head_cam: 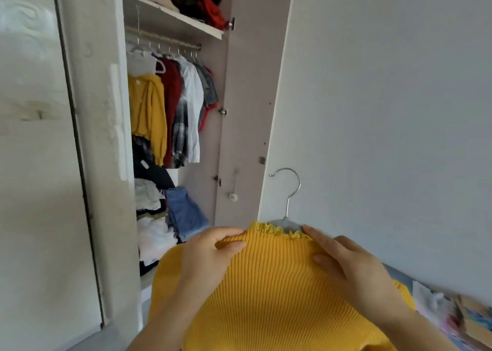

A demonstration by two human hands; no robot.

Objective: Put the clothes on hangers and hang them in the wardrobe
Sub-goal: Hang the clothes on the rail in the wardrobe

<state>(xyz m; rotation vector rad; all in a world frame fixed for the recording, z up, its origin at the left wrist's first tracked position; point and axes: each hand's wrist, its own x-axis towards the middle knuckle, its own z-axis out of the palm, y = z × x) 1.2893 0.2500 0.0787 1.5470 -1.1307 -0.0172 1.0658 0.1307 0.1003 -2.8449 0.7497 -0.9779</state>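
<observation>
Both forearms reach forward from the lower edge of the view. The left hand (210, 249) curls its fingers over the left shoulder of a yellow sweater (266, 292) and pinches the fabric against the thumb. The right hand (348, 263) grips the right shoulder, with the index finger laid along the top and the thumb pressed on the front. The sweater is a ribbed knit with a frilled neckline. It sits on a hanger (288, 191) whose thin, curved metal hook rises from the collar. It is held up in the air, in front of the open wardrobe (245, 111). Inside, yellow, dark red, plaid and white hanging clothes (170, 111) fill the rail (165, 39). Folded clothes are piled on the shelf (173, 12) above.
</observation>
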